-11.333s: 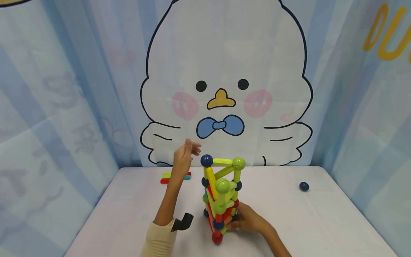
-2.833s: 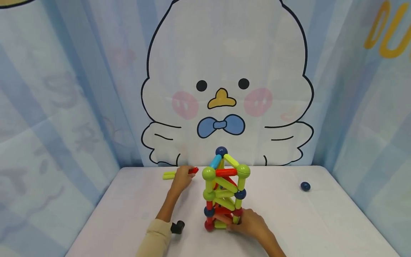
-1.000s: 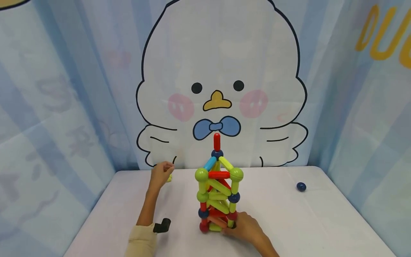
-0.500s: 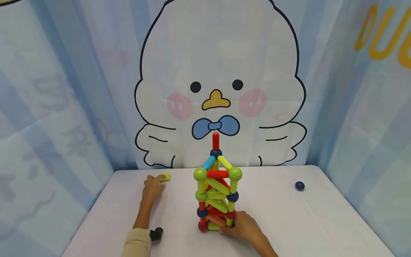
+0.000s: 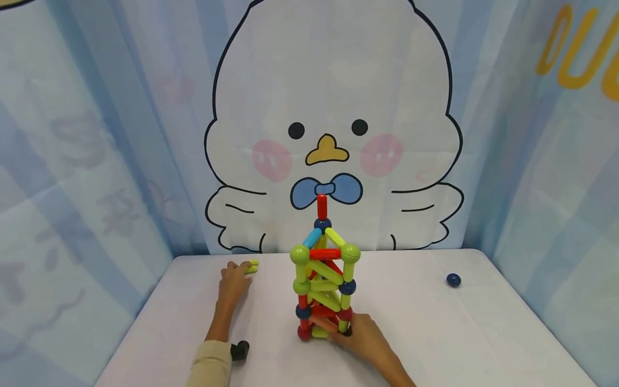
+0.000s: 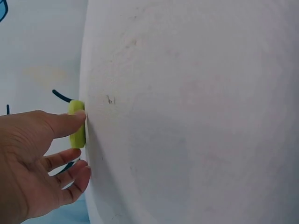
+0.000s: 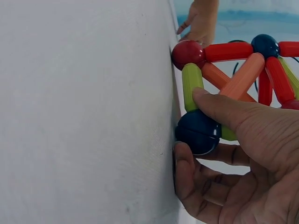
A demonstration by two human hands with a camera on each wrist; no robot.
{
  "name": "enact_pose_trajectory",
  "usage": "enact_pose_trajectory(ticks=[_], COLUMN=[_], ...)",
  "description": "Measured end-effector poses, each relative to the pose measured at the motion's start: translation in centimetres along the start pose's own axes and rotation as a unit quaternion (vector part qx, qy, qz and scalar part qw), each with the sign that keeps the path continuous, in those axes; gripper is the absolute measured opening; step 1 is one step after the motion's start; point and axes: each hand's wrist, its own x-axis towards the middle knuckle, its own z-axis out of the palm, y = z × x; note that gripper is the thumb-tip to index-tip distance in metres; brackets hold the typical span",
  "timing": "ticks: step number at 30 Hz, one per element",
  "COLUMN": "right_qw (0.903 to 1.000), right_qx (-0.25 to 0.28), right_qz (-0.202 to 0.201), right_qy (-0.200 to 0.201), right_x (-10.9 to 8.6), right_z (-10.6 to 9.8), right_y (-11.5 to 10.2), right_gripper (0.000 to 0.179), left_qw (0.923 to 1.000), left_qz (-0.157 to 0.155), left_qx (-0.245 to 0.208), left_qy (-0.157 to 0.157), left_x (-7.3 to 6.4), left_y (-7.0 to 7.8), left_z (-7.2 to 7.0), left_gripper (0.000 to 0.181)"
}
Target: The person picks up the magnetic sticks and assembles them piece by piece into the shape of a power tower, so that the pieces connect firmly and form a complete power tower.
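A tower of magnetic sticks and balls [image 5: 325, 254] stands upright on the table, topped by a dark blue ball [image 5: 322, 225] with an upright red stick [image 5: 322, 207]. My right hand [image 5: 365, 339] holds its near right foot. In the right wrist view, the thumb lies on a green stick [image 7: 192, 81] and the fingers curl at a dark blue ball [image 7: 198, 133]. At the far left, my left hand [image 5: 233, 285] is at two yellow-green sticks [image 5: 252, 267]. The left wrist view shows its thumb on one yellow-green stick [image 6: 77, 135]; the index finger is mostly hidden.
A loose dark blue ball [image 5: 453, 280] lies on the white table [image 5: 435, 333] at the right. Behind the table hangs a curtain [image 5: 416, 107] with a cartoon bird. A black wrist camera [image 5: 239, 351] sits at the left sleeve.
The tower has been turned, and a red stick now stands on its top ball. Red and blue sticks are gone from the left pile. My left hand has moved to the yellow-green sticks.
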Motion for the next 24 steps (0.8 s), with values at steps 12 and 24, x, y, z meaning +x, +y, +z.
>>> enact_pose_trajectory(ticks=[12, 24], right_qw=[1.0000, 0.9999], right_qx=[-0.004, -0.008], right_qz=[0.001, 0.008], right_qy=[-0.004, -0.006], right_x=[0.0, 0.2], right_z=[0.5, 0.3], right_y=[0.3, 0.1], right_gripper=[0.051, 0.049], left_qw=[0.9974, 0.8978], left_qz=[0.048, 0.166], left_qx=[-0.054, -0.406], left_qy=[-0.003, -0.035], left_x=[-0.7, -5.6], left_y=[1.2, 11.2], left_z=[-0.8, -10.2], left_gripper=[0.022, 0.033])
